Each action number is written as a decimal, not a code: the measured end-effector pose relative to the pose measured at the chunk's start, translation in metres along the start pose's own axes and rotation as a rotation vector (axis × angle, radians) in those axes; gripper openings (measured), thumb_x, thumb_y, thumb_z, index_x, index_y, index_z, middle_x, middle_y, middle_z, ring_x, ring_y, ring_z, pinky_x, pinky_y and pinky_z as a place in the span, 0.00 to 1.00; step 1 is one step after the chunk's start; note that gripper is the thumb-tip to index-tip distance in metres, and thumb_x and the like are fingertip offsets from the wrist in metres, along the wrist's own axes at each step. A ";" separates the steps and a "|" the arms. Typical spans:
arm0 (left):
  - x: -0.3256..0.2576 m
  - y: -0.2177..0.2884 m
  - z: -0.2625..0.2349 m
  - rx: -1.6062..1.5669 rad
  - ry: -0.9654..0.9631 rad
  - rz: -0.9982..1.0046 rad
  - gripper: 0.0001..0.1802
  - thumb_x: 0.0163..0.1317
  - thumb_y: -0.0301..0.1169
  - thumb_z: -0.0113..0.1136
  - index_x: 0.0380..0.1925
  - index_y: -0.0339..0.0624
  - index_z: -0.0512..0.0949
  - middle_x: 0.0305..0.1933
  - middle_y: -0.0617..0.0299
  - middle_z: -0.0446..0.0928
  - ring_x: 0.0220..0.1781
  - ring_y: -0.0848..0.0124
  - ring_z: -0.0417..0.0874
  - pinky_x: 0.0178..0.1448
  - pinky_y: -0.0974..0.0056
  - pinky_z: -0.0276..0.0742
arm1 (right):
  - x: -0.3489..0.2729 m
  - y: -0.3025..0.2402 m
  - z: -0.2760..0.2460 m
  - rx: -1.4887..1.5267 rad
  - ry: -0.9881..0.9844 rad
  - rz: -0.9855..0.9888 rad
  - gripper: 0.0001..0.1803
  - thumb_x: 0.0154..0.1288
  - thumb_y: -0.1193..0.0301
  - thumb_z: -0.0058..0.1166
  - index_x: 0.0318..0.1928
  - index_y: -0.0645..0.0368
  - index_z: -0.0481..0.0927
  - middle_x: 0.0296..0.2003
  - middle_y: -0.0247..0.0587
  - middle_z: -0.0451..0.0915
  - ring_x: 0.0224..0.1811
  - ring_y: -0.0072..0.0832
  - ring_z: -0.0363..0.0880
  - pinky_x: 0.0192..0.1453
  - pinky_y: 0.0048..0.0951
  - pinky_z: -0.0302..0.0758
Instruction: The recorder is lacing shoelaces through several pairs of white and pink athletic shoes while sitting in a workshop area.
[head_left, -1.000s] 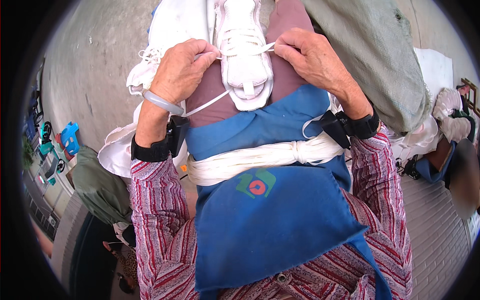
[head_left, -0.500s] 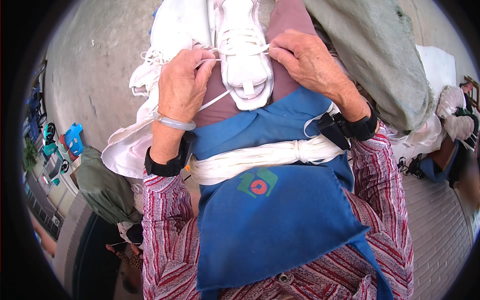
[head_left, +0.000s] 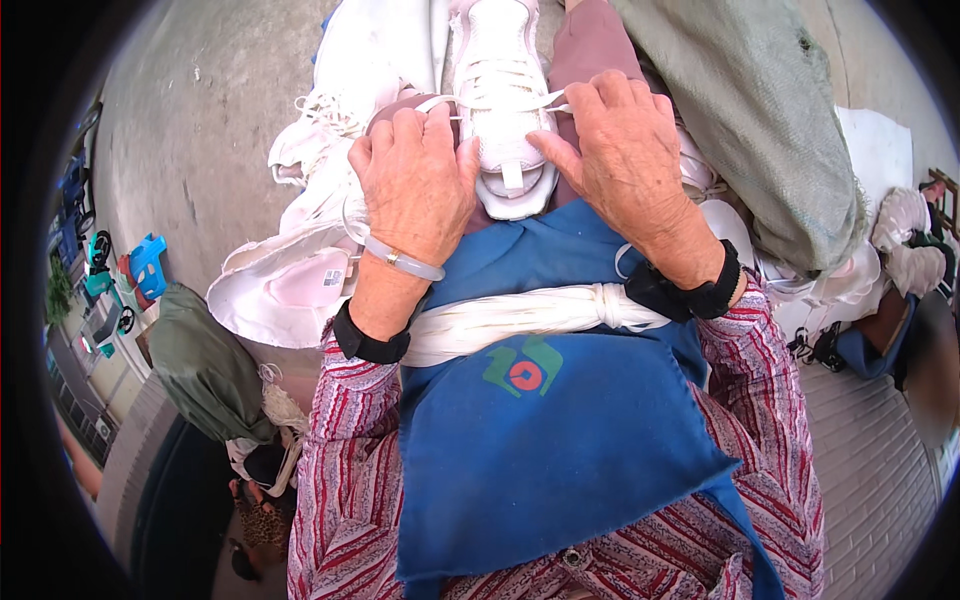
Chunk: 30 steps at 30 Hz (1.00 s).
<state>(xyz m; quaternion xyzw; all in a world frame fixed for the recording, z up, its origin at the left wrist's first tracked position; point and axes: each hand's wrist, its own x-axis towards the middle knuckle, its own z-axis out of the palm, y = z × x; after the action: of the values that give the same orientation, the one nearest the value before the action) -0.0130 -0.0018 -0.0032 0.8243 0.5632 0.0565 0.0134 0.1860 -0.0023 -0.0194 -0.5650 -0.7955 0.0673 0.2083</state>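
Note:
A white shoe upper (head_left: 504,140) lies lengthwise across my lap, its toe pointing away and its tongue tab towards me. A white shoelace (head_left: 500,101) crosses it through the eyelets, its ends running out to both sides. My left hand (head_left: 420,185) rests at the left edge with fingers curled where one lace end disappears, the thumb beside the tongue. Opposite it, my right hand (head_left: 627,150) has bent fingers at the other lace end, and its thumb touches the tongue's edge. The fingertips are hidden under both hands.
A bundle of white laces (head_left: 530,322) is tied across my blue apron (head_left: 540,450). More white uppers (head_left: 290,290) lie at the left. Grey-green cloth (head_left: 745,110) covers things on the right. Toy vehicles (head_left: 148,270) stand far left, and a darker green cloth (head_left: 205,360) hangs nearer.
Both hands have turned over, backs upward, and the thumbs have swung in to the tongue. My left hand has come lower and closer to the upper; the lace between them hangs looser.

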 end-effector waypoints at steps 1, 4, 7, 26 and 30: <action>0.001 0.001 0.000 0.034 -0.024 -0.012 0.17 0.59 0.36 0.60 0.47 0.42 0.77 0.40 0.58 0.73 0.46 0.59 0.73 0.52 0.54 0.62 | -0.001 -0.003 0.001 -0.032 -0.042 0.008 0.19 0.53 0.59 0.63 0.37 0.60 0.78 0.31 0.41 0.72 0.38 0.36 0.72 0.45 0.37 0.65; 0.004 0.003 0.005 0.053 -0.034 0.002 0.17 0.58 0.33 0.57 0.47 0.40 0.77 0.39 0.57 0.72 0.46 0.59 0.73 0.51 0.53 0.62 | -0.001 -0.007 0.005 -0.075 -0.079 0.020 0.16 0.53 0.62 0.62 0.35 0.61 0.77 0.31 0.41 0.72 0.38 0.36 0.72 0.45 0.37 0.66; 0.005 0.002 0.014 0.031 -0.003 0.053 0.16 0.58 0.31 0.56 0.46 0.40 0.76 0.38 0.56 0.72 0.44 0.58 0.73 0.50 0.53 0.62 | -0.003 -0.002 0.009 -0.038 -0.065 0.040 0.12 0.54 0.67 0.59 0.34 0.62 0.76 0.31 0.44 0.73 0.37 0.38 0.73 0.43 0.39 0.68; 0.017 -0.007 0.016 -0.082 0.057 0.146 0.13 0.54 0.23 0.55 0.40 0.48 0.76 0.35 0.63 0.79 0.37 0.63 0.77 0.52 0.55 0.64 | 0.001 -0.002 0.024 0.087 -0.036 -0.054 0.07 0.52 0.76 0.52 0.34 0.57 0.76 0.27 0.42 0.74 0.32 0.39 0.78 0.36 0.38 0.75; 0.024 -0.008 0.010 -0.017 -0.006 0.160 0.11 0.53 0.25 0.58 0.38 0.49 0.77 0.33 0.63 0.77 0.38 0.63 0.77 0.52 0.55 0.63 | 0.007 -0.004 0.024 0.123 0.008 -0.073 0.05 0.52 0.75 0.52 0.32 0.57 0.76 0.30 0.41 0.74 0.35 0.37 0.77 0.38 0.36 0.73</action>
<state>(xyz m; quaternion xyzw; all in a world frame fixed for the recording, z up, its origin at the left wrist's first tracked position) -0.0104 0.0241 -0.0124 0.8666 0.4952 0.0596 0.0177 0.1710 0.0059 -0.0375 -0.5222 -0.8090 0.1061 0.2483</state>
